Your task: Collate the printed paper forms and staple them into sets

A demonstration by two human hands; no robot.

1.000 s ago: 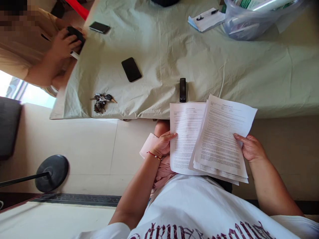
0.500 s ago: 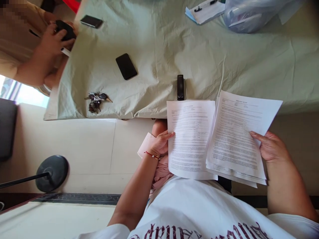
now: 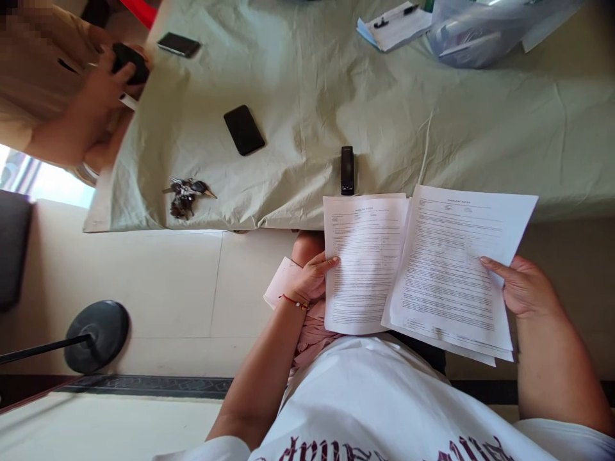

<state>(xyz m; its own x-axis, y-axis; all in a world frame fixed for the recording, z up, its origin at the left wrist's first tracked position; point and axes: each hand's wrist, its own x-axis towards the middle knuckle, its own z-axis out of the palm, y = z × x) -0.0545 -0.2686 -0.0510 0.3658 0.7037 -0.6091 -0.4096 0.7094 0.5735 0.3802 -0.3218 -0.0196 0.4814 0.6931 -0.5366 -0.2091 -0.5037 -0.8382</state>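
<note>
My left hand [image 3: 311,282] grips the left edge of a single printed sheet [image 3: 362,262], held over my lap. My right hand [image 3: 521,288] holds a small stack of printed pages [image 3: 454,269] by its right edge, its thumb lying on the top page. The stack overlaps the right side of the single sheet. Both sets of paper hang just in front of the near edge of a table covered by a pale green cloth [image 3: 312,96]. A black stapler [image 3: 347,169] lies on the cloth just beyond the single sheet.
On the cloth lie a black phone [image 3: 243,130], a bunch of keys [image 3: 185,194], a second phone [image 3: 178,45], a clipboard with a pen [image 3: 394,24] and a clear plastic bag [image 3: 480,32]. Another person's hand [image 3: 103,83] holds a dark object at the left. A round lamp base [image 3: 96,336] stands on the floor.
My right hand carried the stack out to the right, away from the single sheet, then drew it slightly back. The overlap between the papers has shrunk. The other person's hand shifted a little.
</note>
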